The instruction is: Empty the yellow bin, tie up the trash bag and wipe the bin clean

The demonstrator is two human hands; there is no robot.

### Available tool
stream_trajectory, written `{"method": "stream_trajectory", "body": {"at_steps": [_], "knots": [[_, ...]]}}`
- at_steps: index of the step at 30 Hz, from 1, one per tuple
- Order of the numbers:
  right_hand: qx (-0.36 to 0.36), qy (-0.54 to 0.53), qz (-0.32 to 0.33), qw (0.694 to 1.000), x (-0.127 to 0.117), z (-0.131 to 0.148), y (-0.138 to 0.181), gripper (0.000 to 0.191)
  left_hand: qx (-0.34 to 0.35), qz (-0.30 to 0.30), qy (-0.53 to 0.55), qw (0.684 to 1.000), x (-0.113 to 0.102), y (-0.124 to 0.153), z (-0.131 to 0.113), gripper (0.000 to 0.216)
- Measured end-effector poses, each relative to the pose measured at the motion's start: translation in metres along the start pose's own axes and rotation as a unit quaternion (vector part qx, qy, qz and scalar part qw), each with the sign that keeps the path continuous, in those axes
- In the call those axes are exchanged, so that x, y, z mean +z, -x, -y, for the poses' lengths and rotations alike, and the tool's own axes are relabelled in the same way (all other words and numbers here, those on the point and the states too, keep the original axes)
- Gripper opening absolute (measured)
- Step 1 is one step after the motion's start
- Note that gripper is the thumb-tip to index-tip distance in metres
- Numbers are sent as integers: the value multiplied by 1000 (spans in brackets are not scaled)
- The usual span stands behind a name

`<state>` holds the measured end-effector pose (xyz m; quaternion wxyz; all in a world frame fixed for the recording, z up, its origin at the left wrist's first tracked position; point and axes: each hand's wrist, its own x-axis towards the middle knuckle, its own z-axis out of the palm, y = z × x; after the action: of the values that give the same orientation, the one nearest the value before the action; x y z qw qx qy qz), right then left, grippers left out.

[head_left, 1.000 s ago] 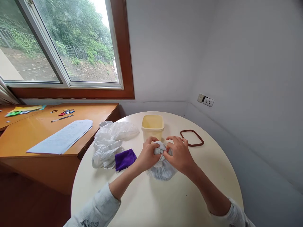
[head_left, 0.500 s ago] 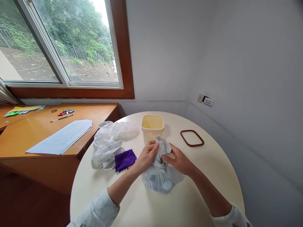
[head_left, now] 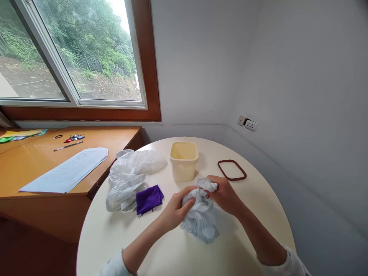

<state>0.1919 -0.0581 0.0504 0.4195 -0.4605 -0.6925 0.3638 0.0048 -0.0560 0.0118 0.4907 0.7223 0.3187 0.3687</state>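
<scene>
So on my end of the head feed, both hands were busy with one bunched plastic bag (head_left: 200, 224). The right hand (head_left: 225, 195) had the scrunched top pinched in its fingers, and the left hand (head_left: 176, 210) was curled onto the bag's left side, thumb pressed against it, so I'd call both grips closed on it. The bag was in front of me at the middle of the round table (head_left: 169, 255), nearer than the cream tub (head_left: 184, 169); couldn't tell if its bottom was touching down. That tub stood upright with its mouth uncovered. Past the right hand, a brown squarish ring (head_left: 235, 179) lay flat. Off to the left I had a crumpled whitish bag (head_left: 125, 184) with a purple cloth (head_left: 149, 199) right up against it.
</scene>
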Motion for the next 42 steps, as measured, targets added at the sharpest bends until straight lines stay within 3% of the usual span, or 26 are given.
{"method": "stream_trajectory", "body": {"at_steps": [4,6,9,11,14,19,23,27,29,33,36,39,42], "knots": [[17,35,-71,997,-41,6,-26,22,-1,-68,-23,997,-4,2,14,29],[35,57,-162,985,-70,10,-49,23,-7,-100,-39,994,-7,3,22,28],[-21,89,-279,956,-112,12,-95,24,-25,-98,-64,993,-9,4,30,26],[-47,131,-290,947,-133,6,-129,22,-28,-87,-85,992,-10,4,33,23],[-32,248,-233,940,-150,-15,-177,18,-28,-80,-110,990,-10,4,37,20],[32,292,-162,942,-136,-75,-222,11,-30,-58,-143,988,-7,5,44,19],[113,292,-91,945,-109,-124,-225,25,-29,-41,-167,985,-6,6,48,21],[143,276,-57,949,-99,-146,-221,27,-20,-44,-182,982,-6,6,50,23],[132,264,-50,954,-105,-143,-221,29,-16,-48,-185,982,-7,6,51,23],[86,249,-59,963,-130,-113,-220,53,-15,-54,-187,981,-8,7,52,22],[40,245,-93,964,-140,-79,-210,49,-11,-56,-192,980,-6,8,51,22],[-24,228,-140,963,-128,-50,-186,35,0,-73,-197,978,-6,9,49,20],[-118,120,-149,974,-94,-42,-152,29,10,-130,-207,970,-11,9,46,17]]}}
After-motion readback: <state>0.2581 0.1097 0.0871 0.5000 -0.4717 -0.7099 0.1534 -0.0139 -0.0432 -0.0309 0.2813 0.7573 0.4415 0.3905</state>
